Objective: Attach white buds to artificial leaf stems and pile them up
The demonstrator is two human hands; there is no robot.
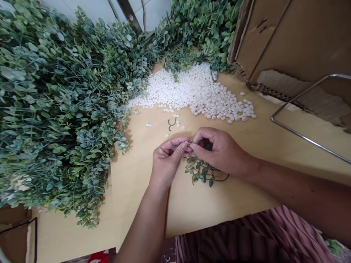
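My left hand [167, 157] and my right hand [219, 149] meet over the yellow table [233, 197], fingertips pinched together at the tip of a small artificial leafy sprig [201, 171]. The sprig hangs below my right hand, its green leaves and thin stem resting on the table. My right hand grips the sprig's top. My left hand pinches something tiny at the same tip; I cannot make it out. A heap of small white flower pieces [197, 93] lies beyond the hands. A loose green stem bit [171, 124] sits just before the heap.
A large pile of artificial green foliage [55, 109] covers the table's left side and the back [197, 25]. A cardboard box [296, 44] stands at the back right. A bent metal rod frame [301, 106] lies on the right. Pink pleated fabric [246, 237] is at the near edge.
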